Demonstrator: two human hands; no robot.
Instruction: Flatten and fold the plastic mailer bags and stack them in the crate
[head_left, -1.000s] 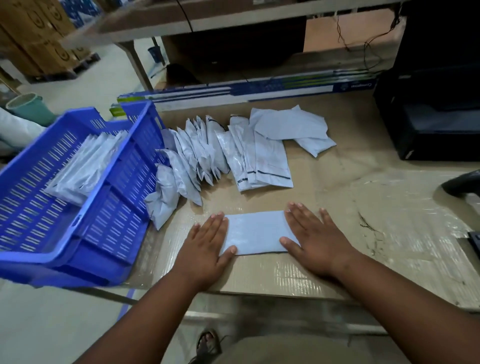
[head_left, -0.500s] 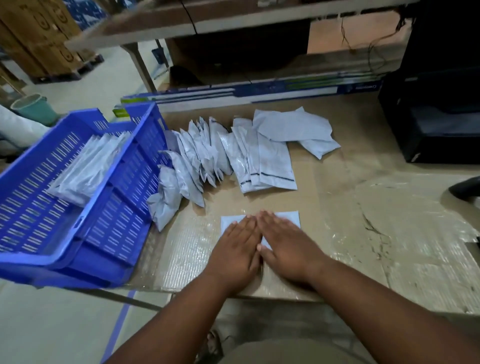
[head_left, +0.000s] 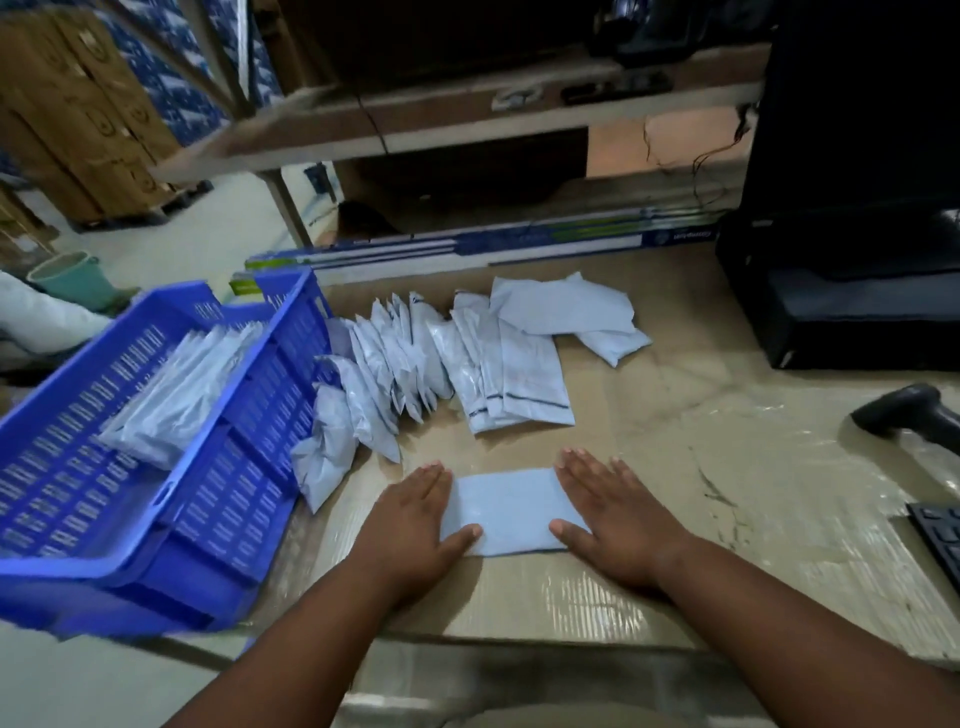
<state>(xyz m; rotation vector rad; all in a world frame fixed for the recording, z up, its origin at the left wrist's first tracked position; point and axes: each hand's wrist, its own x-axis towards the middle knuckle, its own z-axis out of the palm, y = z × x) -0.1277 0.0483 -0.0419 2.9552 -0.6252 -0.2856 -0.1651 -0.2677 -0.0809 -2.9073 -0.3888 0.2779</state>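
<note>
A flat pale-grey mailer bag (head_left: 506, 509) lies on the cardboard-covered table (head_left: 753, 467) in front of me. My left hand (head_left: 415, 525) presses palm-down on its left end, my right hand (head_left: 613, 514) on its right end, fingers spread and flat. Behind it, a row of several puffy unflattened mailer bags (head_left: 441, 358) fans from the crate to mid-table. The blue slotted crate (head_left: 223, 467) stands at the left, overhanging the table edge, with a stack of folded bags (head_left: 182, 389) inside.
A black barcode scanner (head_left: 909, 415) and a keyboard corner (head_left: 940, 540) lie at the right. A black machine (head_left: 852, 291) stands at the back right. A long printed carton (head_left: 467, 249) runs along the table's far edge under a shelf.
My hands were together at the bag's middle half a second ago; now they have slid apart to its two ends, smoothing it flat.
</note>
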